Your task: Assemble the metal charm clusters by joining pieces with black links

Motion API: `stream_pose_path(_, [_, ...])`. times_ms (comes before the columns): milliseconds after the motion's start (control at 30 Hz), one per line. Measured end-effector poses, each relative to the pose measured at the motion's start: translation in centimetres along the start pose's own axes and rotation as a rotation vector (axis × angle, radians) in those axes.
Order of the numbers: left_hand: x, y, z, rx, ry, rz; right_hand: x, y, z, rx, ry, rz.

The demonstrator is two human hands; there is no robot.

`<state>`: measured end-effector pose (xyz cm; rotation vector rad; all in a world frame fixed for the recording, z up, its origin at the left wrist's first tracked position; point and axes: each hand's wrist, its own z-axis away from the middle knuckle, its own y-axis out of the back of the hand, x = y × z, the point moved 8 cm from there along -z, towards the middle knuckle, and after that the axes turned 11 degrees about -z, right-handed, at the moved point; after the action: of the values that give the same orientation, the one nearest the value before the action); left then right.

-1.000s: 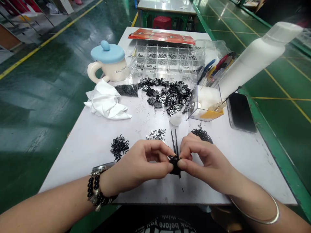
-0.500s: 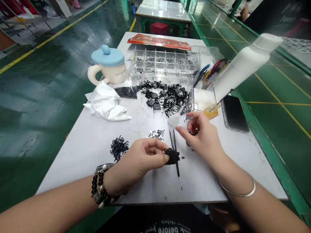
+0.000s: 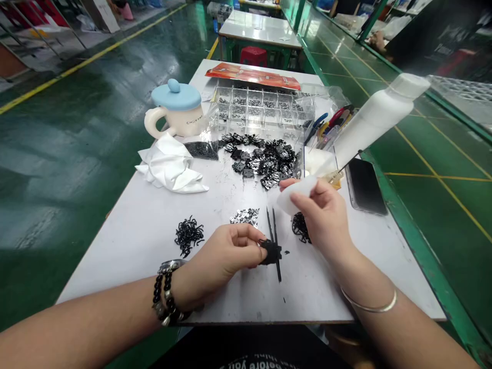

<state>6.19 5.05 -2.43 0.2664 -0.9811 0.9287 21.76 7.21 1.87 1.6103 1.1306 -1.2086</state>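
My left hand (image 3: 232, 251) pinches a small flat black part (image 3: 272, 252) between thumb and fingertips. Below that part lies a pair of black tweezers (image 3: 274, 225) on the table. In my right hand (image 3: 325, 210) is a translucent white plastic piece (image 3: 294, 199), rounded at one end; its exact kind is unclear. Close to the right hand sits a heap of black curved bits (image 3: 300, 228), partly covered by it. Small silvery pieces (image 3: 246, 216) lie beyond my left hand, and a second heap of black curved bits (image 3: 188, 234) is to its left.
Many flat black parts (image 3: 265, 159) are piled mid-table, before a clear compartment box (image 3: 253, 105). A lidded mug (image 3: 179, 115) and crumpled white tissue (image 3: 169, 164) stand at left. A white bottle (image 3: 378, 120), a tool holder (image 3: 317, 159) and a phone (image 3: 365, 185) are at right.
My right hand has taken hold of the white plastic piece from the table near the pile and drawn it slightly right and nearer. My left hand still holds the black part.
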Motion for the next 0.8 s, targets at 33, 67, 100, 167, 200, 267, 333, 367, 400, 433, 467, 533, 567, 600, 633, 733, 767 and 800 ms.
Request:
stream_pose_path(33, [0.0,0.0,0.0,0.002,0.01,0.005,-0.2,0.1,0.1,0.0,-0.018,-0.081])
stream_pose_path(67, [0.0,0.0,0.0,0.003,0.017,0.007,-0.4,0.3,0.1,0.009,-0.04,-0.177])
stream_pose_path(100, [-0.1,0.0,0.0,0.003,0.026,0.005,-0.5,0.6,0.2,0.035,-0.063,-0.29])
stream_pose_path(167, [-0.3,0.0,0.1,-0.004,0.045,0.002,-0.5,1.4,0.3,0.125,-0.112,-0.537])
stream_pose_path(200, [-0.4,0.0,0.1,-0.006,0.053,0.0,-0.4,1.8,0.4,0.17,-0.136,-0.641])
stream_pose_path(267, [-0.6,0.0,0.0,-0.002,0.062,0.001,-0.7,2.2,0.7,0.223,-0.161,-0.737])
stream_pose_path(333, [-0.8,0.0,-0.1,0.002,0.068,0.0,-1.7,2.3,1.1,0.205,-0.098,-0.723])
stream_pose_path(367, [-0.9,-0.1,-0.2,0.001,0.076,-0.005,-2.5,2.2,1.3,0.172,-0.025,-0.693])
stream_pose_path(400, [-1.0,-0.1,-0.2,-0.004,0.088,-0.013,-3.5,2.1,1.6,0.134,0.064,-0.652])
stream_pose_path(433, [-1.0,-0.2,-0.3,-0.009,0.1,-0.023,-4.4,1.9,1.9,0.095,0.153,-0.602])
stream_pose_path(467, [-1.1,-0.2,-0.3,-0.011,0.11,-0.032,-5.1,1.7,2.2,0.066,0.225,-0.551])
stream_pose_path(533, [-1.0,-0.2,-0.4,-0.006,0.124,-0.046,-5.7,1.5,2.8,0.047,0.301,-0.467])
stream_pose_path(567, [-1.0,-0.3,-0.4,-0.004,0.126,-0.049,-5.7,1.6,3.0,0.051,0.315,-0.436])
stream_pose_path(600, [-1.0,-0.3,-0.4,-0.003,0.127,-0.049,-5.7,1.6,3.1,0.055,0.324,-0.407])
stream_pose_path(633, [-0.9,-0.3,-0.4,-0.004,0.129,-0.048,-5.6,1.6,3.3,0.055,0.331,-0.38])
stream_pose_path(733, [-1.0,-0.3,-0.4,-0.004,0.13,-0.049,-5.5,1.5,3.5,0.034,0.343,-0.32])
stream_pose_path(767, [-1.0,-0.3,-0.4,-0.004,0.131,-0.05,-5.5,1.4,3.6,0.02,0.339,-0.317])
stream_pose_path(800, [-1.0,-0.3,-0.4,-0.006,0.132,-0.049,-5.4,1.4,3.6,0.011,0.334,-0.319])
